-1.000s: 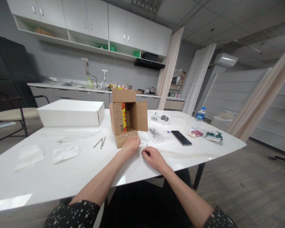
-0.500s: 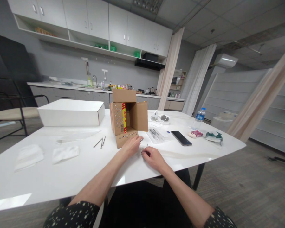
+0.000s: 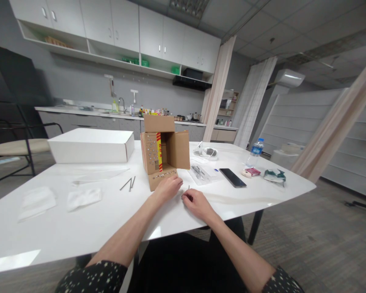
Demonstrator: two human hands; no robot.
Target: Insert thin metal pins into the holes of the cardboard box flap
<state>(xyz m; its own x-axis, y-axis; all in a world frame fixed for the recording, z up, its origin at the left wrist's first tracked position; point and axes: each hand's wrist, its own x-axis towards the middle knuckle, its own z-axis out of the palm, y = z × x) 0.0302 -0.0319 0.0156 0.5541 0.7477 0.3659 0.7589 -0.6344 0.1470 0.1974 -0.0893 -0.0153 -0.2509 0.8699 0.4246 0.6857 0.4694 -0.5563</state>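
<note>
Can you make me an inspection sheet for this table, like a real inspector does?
Surface: white, shiny table
Things in use: open cardboard box with shiny dots; thin dark rod
Clutter: nails, white box, white cloths, smartphone, water bottle
Hands: left hand at the box's lower flap, grip hidden; right hand with fingers seemingly pinching the rod
Cables: none clearly seen
Surroundings: kitchen counter, faucet, curtains, chair
</note>
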